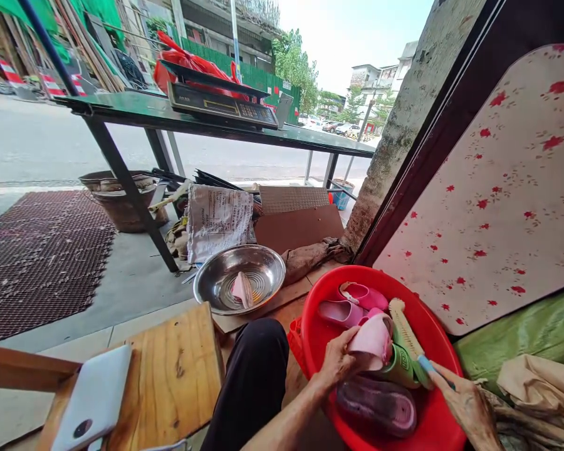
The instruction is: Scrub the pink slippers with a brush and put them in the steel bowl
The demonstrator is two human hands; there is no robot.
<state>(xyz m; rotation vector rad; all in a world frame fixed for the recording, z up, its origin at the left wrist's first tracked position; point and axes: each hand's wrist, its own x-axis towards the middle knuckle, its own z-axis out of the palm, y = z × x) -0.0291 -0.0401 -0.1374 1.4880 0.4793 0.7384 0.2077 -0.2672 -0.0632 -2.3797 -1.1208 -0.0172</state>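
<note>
My left hand [341,358] is closed around a light pink slipper [372,341], holding it over the red basin [314,300]. In my right hand [463,398] is a long cream scrub brush [407,327] with a light blue handle, its head beside the pink slipper. Under them lies a green slipper [399,366], partly covered. A dark purple shoe [378,404] rests sole up nearer to me. Toward the basin's far side are a bright pink clog [369,295] and a paler pink one [341,312].
A steel bowl [207,282] with a pink shoe [242,290] in it stands ahead. On my left is a wooden stool [169,369] bearing a white phone [94,394]. A table [136,103] with a scale [220,106] stands beyond. A flowered panel [507,207] borders the right.
</note>
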